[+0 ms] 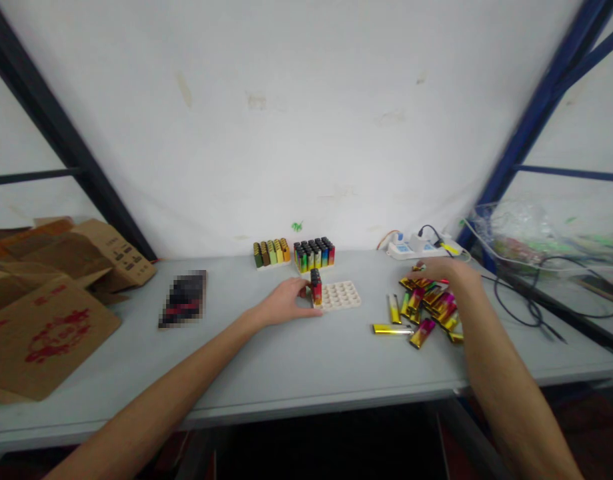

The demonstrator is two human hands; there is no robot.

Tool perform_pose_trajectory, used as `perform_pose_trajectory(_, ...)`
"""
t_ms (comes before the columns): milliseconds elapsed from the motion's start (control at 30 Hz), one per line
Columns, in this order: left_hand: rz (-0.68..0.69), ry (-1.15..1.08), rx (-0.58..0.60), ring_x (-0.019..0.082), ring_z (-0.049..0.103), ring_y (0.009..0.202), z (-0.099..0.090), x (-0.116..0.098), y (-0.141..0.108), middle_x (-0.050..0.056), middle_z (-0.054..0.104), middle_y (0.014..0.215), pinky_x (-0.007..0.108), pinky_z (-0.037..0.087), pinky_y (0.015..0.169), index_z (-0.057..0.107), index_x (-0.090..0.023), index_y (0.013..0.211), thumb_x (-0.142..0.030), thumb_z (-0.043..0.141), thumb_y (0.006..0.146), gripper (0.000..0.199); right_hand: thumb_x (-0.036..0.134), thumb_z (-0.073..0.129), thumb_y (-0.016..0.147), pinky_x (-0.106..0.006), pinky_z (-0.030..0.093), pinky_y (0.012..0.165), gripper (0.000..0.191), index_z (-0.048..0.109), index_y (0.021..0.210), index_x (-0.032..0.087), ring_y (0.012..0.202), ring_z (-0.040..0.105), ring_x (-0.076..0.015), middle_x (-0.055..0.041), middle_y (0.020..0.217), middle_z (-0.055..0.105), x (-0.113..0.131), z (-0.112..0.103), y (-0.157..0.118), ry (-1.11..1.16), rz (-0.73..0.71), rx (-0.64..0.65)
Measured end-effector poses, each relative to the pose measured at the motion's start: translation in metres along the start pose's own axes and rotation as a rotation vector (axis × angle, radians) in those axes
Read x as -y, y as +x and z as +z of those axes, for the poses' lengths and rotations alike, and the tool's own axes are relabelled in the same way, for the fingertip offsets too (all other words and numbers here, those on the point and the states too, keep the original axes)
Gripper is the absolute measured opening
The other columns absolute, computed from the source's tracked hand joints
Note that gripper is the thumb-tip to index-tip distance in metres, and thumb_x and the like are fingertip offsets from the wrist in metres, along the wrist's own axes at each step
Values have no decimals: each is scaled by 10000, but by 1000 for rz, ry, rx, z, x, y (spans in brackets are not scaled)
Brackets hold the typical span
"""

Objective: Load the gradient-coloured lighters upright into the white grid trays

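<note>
My left hand (286, 303) is closed around the left end of a white tray with round holes (342, 295), thumb along its front edge. A short row of red lighters with black tops (317, 291) stands upright at that end, beside my fingers. Over on the right, my right hand (441, 269) reaches over a loose pile of shiny gold, pink and green lighters (439, 305). Its fingertips are pinched at the pile's far left side, on what looks like a lighter (420, 266); the hand partly hides it. A gold lighter (392, 329) lies flat at the pile's front left.
Against the wall stand a tray of yellow-green lighters (272, 253) and a tray of multicoloured lighters (314, 255). Cardboard boxes (51, 327) and a pixelated dark item (185, 298) are at left. A power strip (419, 248), black cables (533, 310) and a plastic-lined bin (531, 233) lie right.
</note>
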State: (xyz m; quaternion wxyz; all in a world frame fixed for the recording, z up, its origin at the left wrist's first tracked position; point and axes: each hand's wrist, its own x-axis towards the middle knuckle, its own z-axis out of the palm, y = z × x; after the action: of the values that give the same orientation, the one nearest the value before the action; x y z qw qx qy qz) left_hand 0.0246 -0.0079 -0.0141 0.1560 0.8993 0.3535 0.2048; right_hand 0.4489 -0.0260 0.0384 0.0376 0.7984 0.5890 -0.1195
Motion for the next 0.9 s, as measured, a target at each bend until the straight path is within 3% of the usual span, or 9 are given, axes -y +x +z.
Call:
perform_pose_trajectory(200, -5, 22, 18, 255, 616, 813, 0, -1, 0, 77, 665, 902, 343, 472, 732, 656, -165, 956, -724, 741, 708, 617, 420, 790, 797, -289, 570, 626, 402, 734, 1129, 201, 910, 719, -246, -140, 1232, 715, 20, 4, -4, 219, 38, 30)
perform_pose_trajectory(400, -17, 18, 28, 258, 615, 827, -1, -1, 0, 82, 662, 912, 343, 470, 735, 655, -157, 976, -728, 736, 715, 632, 275, 731, 833, -257, 559, 566, 334, 707, 1146, 161, 798, 727, -204, -136, 1117, 747, 32, 10, 1, 261, -40, 49)
perform_pose_trajectory(533, -22, 2, 19, 258, 629, 825, -1, 0, -1, 86, 679, 926, 345, 481, 740, 670, -158, 996, -722, 749, 705, 640, 224, 719, 803, -275, 553, 615, 372, 710, 1165, 140, 808, 731, -222, -154, 1100, 753, 46, 18, 3, 119, -147, -14)
perform_pose_trajectory(800, -33, 9, 18, 276, 647, 858, -1, -1, -1, 99, 701, 963, 363, 502, 783, 684, -150, 1013, -713, 757, 703, 647, 237, 714, 800, -322, 514, 889, 627, 591, 1396, 87, 1165, 666, -311, -230, 1324, 667, 68, 21, 0, -15, -249, -132)
perform_pose_trajectory(900, -29, 16, 25, 275, 644, 856, 0, -1, 0, 100, 697, 958, 363, 501, 781, 683, -145, 1015, -705, 756, 710, 642, 250, 641, 860, -306, 506, 851, 468, 676, 1294, 78, 1105, 690, -298, -221, 1242, 713, 74, 19, -4, -69, -286, -151)
